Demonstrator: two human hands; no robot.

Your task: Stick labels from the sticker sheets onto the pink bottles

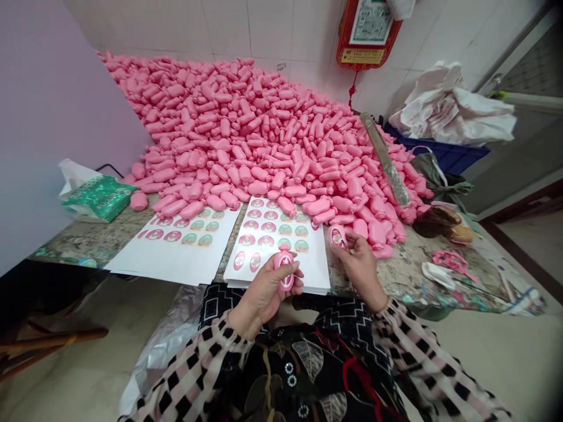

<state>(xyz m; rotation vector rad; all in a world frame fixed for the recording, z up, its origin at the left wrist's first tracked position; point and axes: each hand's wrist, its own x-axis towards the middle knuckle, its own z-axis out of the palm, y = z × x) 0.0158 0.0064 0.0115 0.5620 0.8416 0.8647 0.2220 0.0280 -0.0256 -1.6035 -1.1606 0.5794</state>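
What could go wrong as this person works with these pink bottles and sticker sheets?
The left hand holds a pink plastic bottle and the right hand pinches a small pink oval piece, both in midair, so either might slip or a label go on crooked. The heaped pink bottles slope down to the sticker sheets, so some might roll onto them.

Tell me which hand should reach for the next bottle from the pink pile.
Probably the right hand: it sits closer to the pile of pink plastic bottles, though its fingers pinch a small labelled pink piece. The left hand is wrapped around a labelled pink bottle in front of the sticker sheet.
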